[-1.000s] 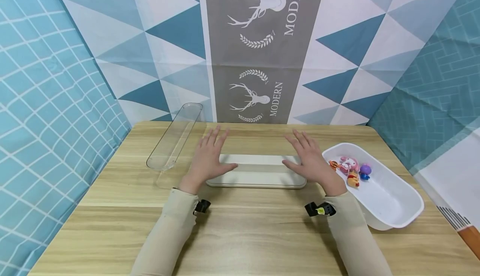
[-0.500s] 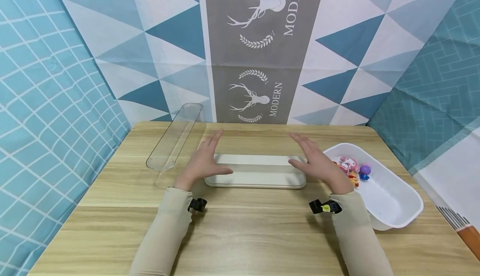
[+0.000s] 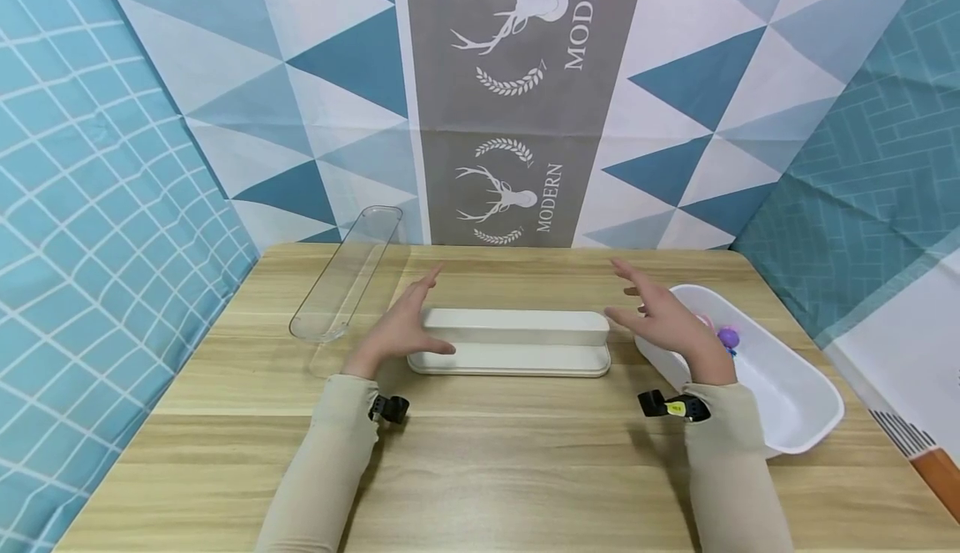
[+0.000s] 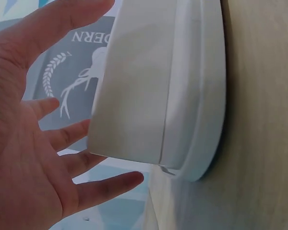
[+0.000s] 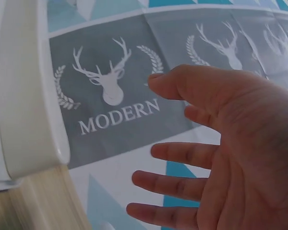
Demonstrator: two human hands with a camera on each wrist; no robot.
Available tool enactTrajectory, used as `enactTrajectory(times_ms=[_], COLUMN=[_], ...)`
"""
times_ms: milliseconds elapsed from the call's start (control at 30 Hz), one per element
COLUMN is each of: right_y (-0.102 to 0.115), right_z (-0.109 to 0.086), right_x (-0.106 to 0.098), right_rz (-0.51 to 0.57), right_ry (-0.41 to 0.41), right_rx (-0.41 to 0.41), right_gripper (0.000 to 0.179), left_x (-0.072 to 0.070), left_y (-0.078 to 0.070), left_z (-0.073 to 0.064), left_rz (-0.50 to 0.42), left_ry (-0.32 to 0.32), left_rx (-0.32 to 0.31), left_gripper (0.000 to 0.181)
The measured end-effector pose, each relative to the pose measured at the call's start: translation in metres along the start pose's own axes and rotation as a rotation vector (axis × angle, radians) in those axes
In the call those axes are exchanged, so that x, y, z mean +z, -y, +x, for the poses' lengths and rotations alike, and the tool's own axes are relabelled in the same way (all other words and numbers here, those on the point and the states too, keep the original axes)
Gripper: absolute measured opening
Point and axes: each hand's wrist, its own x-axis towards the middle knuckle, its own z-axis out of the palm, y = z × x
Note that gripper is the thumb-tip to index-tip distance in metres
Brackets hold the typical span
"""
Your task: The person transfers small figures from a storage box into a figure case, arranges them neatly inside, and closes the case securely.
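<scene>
A long white stepped base [image 3: 510, 359] lies on the table, a raised block along its back half. My left hand [image 3: 396, 328] is at its left end, thumb and fingers spread apart. In the left wrist view the fingers of this hand [image 4: 33, 158] reach behind the end of the block; contact cannot be made out. Just beyond the right end hovers my right hand [image 3: 667, 319], its fingers loosely extended and holding nothing. The right wrist view shows a gap between the right hand [image 5: 249, 158] and the white base [image 5: 31, 96].
A clear elongated plastic cover [image 3: 345, 278] stands at the back left of the wooden table [image 3: 487, 470]. On the right is a white tub [image 3: 787, 394], partly behind my right hand, with small toys, including a purple-headed figure [image 3: 727, 337]. Patterned cloth [image 3: 510, 103] hangs behind.
My right hand has moved rightward, away from the base's right end and over the tub's edge. The left hand has shifted slightly left. Base and cover stay put.
</scene>
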Motion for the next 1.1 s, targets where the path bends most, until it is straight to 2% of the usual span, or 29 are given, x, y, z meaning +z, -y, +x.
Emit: enactTrajectory(times_ms=[233, 600, 767, 1100], right_y=[-0.005, -0.006, -0.005, -0.011], right_z=[-0.009, -0.023, -0.025, -0.038], right_x=[-0.011, -0.031, -0.034, -0.041], right_rz=[0.027, 0.031, 0.02, -0.018], right_ry=[-0.001, -0.011, -0.027, -0.021], right_rx=[0.018, 0.105, 0.131, 0.128], right_gripper=[0.078, 0.078, 0.077, 0.077], left_x=[0.001, 0.003, 0.003, 0.0], left_y=[0.007, 0.015, 0.018, 0.027], left_z=[-0.001, 0.002, 0.002, -0.005], left_rz=[-0.079, -0.13, -0.149, -0.215], left_ry=[0.034, 0.038, 0.043, 0.05], left_rx=[-0.016, -0.023, -0.005, -0.026], left_gripper=[0.132, 0.128, 0.125, 0.118])
